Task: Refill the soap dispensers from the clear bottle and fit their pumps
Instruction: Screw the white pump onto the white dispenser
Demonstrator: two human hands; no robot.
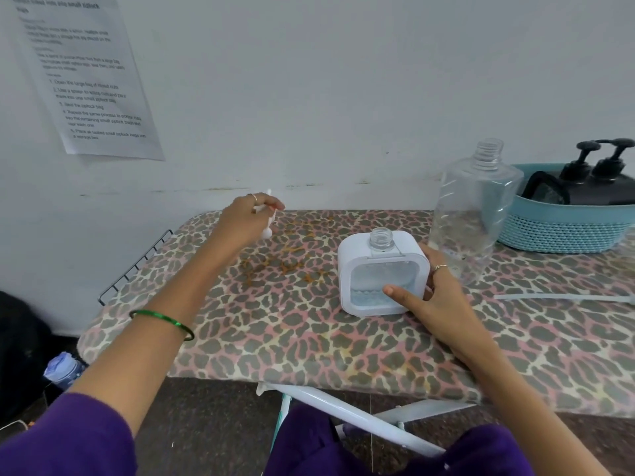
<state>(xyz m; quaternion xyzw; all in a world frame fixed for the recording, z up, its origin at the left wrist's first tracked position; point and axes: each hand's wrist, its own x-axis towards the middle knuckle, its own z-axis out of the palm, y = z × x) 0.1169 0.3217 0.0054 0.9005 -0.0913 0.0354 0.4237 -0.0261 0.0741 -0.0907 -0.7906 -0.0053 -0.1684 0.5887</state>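
A white square soap dispenser [381, 273] with a clear window and an open threaded neck stands on the leopard-print board [275, 324]. A little liquid lies at its bottom. My right hand [433, 297] grips its right side, thumb on the front window. My left hand [247, 221] is raised over the board's far left and holds a white pump [268, 221], mostly hidden by the fingers. The large clear bottle [474, 214], uncapped and nearly empty, stands just right of the dispenser.
A blue basket [563, 228] at the far right holds dark dispensers with black pumps [604, 159]. A white dip tube [563, 297] lies on the board at right. A wire rack edges the board's left end. A blue bottle [63, 369] sits on the floor.
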